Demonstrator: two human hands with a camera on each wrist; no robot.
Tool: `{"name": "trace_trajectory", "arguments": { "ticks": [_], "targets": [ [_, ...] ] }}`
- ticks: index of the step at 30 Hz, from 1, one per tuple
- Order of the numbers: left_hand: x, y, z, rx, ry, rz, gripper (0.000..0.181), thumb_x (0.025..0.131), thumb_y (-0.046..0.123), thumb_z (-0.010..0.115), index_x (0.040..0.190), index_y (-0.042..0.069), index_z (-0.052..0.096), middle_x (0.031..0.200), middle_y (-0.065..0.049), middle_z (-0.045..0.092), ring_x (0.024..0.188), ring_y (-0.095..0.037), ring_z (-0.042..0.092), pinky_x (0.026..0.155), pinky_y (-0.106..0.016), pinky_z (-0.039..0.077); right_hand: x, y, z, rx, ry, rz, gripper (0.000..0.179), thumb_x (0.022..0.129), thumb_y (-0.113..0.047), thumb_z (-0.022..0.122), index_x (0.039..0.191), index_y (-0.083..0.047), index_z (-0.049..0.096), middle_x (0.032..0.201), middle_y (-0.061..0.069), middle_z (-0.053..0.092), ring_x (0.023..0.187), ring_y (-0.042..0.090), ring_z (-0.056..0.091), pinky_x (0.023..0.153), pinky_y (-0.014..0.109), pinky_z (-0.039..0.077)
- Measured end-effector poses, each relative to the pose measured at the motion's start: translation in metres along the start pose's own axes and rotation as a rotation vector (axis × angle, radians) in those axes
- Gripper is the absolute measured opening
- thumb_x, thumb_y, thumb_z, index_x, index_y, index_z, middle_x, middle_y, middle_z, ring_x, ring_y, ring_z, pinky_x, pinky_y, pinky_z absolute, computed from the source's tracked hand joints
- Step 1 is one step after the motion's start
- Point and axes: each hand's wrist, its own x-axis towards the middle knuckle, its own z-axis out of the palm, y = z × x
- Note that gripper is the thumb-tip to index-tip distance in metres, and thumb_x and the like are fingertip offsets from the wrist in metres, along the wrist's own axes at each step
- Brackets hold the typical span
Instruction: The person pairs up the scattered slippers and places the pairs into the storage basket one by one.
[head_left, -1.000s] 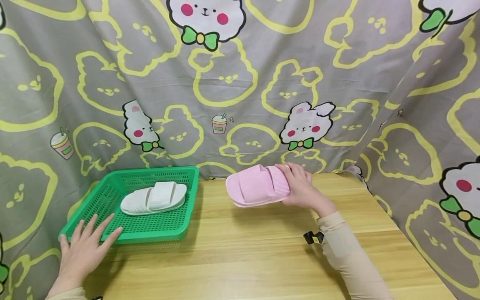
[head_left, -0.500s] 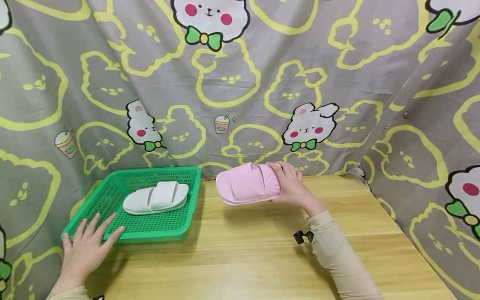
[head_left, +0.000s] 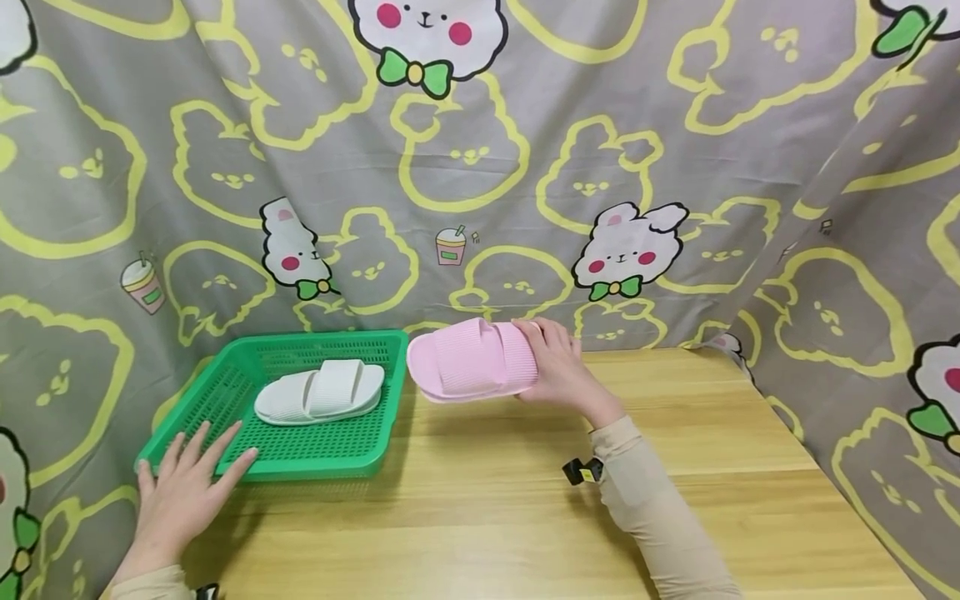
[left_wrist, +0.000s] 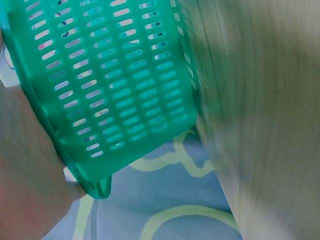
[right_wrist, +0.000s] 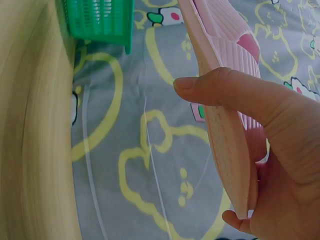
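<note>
My right hand point(head_left: 558, 367) grips a pink slipper point(head_left: 472, 362) by its right end and holds it above the table, close to the basket's right rim. In the right wrist view the thumb lies across the sole of the slipper point(right_wrist: 227, 145). A green plastic basket point(head_left: 378, 462) stands at the left, with a white slipper point(head_left: 322, 393) lying in it. My left hand point(head_left: 183, 496) rests on the basket's front left rim, fingers spread and fairly straight. Seen from the left wrist, that hand point(left_wrist: 30, 165) touches the rim beside the slotted basket wall point(left_wrist: 115, 90).
The wooden table point(head_left: 480, 517) extends in front and to the right. A grey curtain point(head_left: 495, 200) with cartoon figures hangs behind the table and at both sides. A black strap device point(head_left: 582, 472) sits by the right sleeve point(head_left: 652, 500).
My right hand has moved left with the pink slipper, bringing it nearer the basket. The left hand stays on the basket rim. The head view has shifted slightly.
</note>
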Motion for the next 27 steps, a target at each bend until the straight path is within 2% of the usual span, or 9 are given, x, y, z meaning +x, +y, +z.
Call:
{"name": "trace_trajectory", "arguments": {
  "ticks": [8,20,27],
  "targets": [
    [0.000,0.000,0.002,0.003,0.011,-0.001,0.066,0.086,0.061,0.036,0.143,0.037,0.013,0.149,-0.021,0.010,0.132,-0.049,-0.007,0.087,-0.072,-0.022,0.014,-0.022,0.005,0.007,0.010,-0.011,0.106,0.049,-0.045,0.078,0.138,-0.027,0.023,0.130,0.010,0.032,0.121,0.029,0.027,0.088,0.050,0.028],
    [0.000,0.000,0.002,0.004,0.008,-0.003,0.066,0.086,0.061,0.036,0.143,0.036,0.013,0.149,-0.021,0.011,0.132,-0.050,-0.006,0.087,-0.071,-0.022,0.028,-0.047,0.010,0.016,0.009,0.013,0.107,0.047,-0.047,0.080,0.137,-0.028,0.024,0.131,0.010,0.031,0.119,0.026,0.028,0.085,0.045,0.029],
    [0.000,0.000,0.001,0.006,0.013,-0.002,0.066,0.086,0.061,0.036,0.143,0.037,0.013,0.149,-0.021,0.011,0.132,-0.051,-0.005,0.087,-0.072,-0.022,0.034,-0.059,0.013,0.044,0.009,0.051,0.110,0.046,-0.045,0.081,0.138,-0.027,0.025,0.133,0.013,0.031,0.122,0.027,0.026,0.087,0.047,0.028]
  ]
}}
